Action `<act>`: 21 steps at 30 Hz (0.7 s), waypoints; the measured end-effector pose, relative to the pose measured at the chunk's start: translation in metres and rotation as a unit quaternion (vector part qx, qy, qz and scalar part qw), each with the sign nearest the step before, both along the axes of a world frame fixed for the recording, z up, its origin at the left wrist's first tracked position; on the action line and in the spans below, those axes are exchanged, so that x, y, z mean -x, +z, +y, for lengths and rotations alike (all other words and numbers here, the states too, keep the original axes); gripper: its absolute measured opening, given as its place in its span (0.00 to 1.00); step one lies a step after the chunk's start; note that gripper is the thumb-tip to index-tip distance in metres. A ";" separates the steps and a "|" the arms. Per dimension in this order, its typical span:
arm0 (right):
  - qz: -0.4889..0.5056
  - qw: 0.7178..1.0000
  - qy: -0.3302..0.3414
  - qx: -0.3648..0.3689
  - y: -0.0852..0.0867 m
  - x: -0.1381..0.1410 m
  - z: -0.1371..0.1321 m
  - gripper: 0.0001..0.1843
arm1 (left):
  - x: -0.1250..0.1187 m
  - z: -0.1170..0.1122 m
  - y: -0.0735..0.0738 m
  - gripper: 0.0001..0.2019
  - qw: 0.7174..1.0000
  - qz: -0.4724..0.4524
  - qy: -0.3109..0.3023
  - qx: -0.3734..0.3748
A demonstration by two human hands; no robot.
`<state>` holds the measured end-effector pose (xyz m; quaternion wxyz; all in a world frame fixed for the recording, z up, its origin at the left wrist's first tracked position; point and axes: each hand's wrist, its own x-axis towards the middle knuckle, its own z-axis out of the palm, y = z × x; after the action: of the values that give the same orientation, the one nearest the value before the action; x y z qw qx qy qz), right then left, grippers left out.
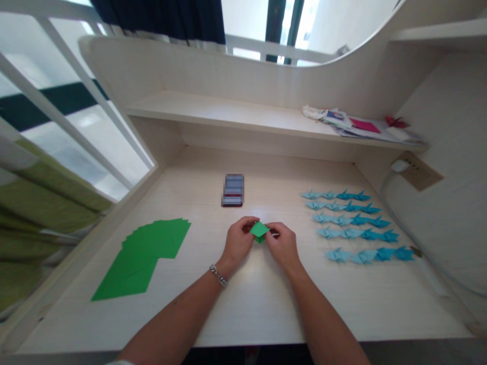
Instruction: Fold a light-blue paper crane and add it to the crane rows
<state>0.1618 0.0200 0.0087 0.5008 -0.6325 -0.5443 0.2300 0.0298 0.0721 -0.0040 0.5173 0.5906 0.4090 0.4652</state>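
Observation:
A small piece of folded green paper (259, 229) is held between both hands above the middle of the desk, one corner pointing away from me. My left hand (239, 237) pinches its left corner, the wrist wearing a chain bracelet (218, 275). On the opposite corner, my right hand (282, 244) closes with thumb and fingertips. Some fingertips are hidden behind the paper. To the left lies a fanned stack of green paper sheets (140, 256). Rows of folded blue paper cranes (352, 220), light to darker blue, stand on the right.
Beyond my hands a phone (233, 190), its screen blurred, lies on the desk (182, 182). Papers and a pink sheet (365, 125) rest on the shelf (236, 117). At right, a cable (384, 187) runs from a wall socket (421, 171). Railings (76, 86) border the left.

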 end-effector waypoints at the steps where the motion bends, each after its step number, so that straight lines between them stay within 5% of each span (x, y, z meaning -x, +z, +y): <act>1: -0.026 1.000 -0.007 -0.002 0.001 0.001 -0.001 0.10 | 0.000 -0.001 0.000 0.16 1.000 0.004 0.001 -0.006; 7: -0.071 0.997 0.000 0.011 0.006 0.003 -0.004 0.09 | -0.003 -0.001 0.000 0.15 1.000 -0.017 -0.007 0.002; 11: 0.077 0.995 0.045 0.042 0.004 -0.002 0.000 0.12 | -0.003 0.002 0.001 0.11 0.999 -0.005 0.005 0.044; 15: 0.259 0.957 0.058 0.119 -0.005 -0.009 0.006 0.19 | -0.003 0.004 0.000 0.11 0.997 0.000 -0.001 0.081; 21: 0.286 0.946 0.102 0.118 -0.007 -0.011 0.006 0.20 | 0.001 0.003 0.002 0.11 0.997 0.054 -0.023 0.052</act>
<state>0.1724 0.0261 0.0018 0.5311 -0.5358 -0.4089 0.5135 0.0291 0.0748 -0.0015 0.5353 0.5962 0.4463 0.3985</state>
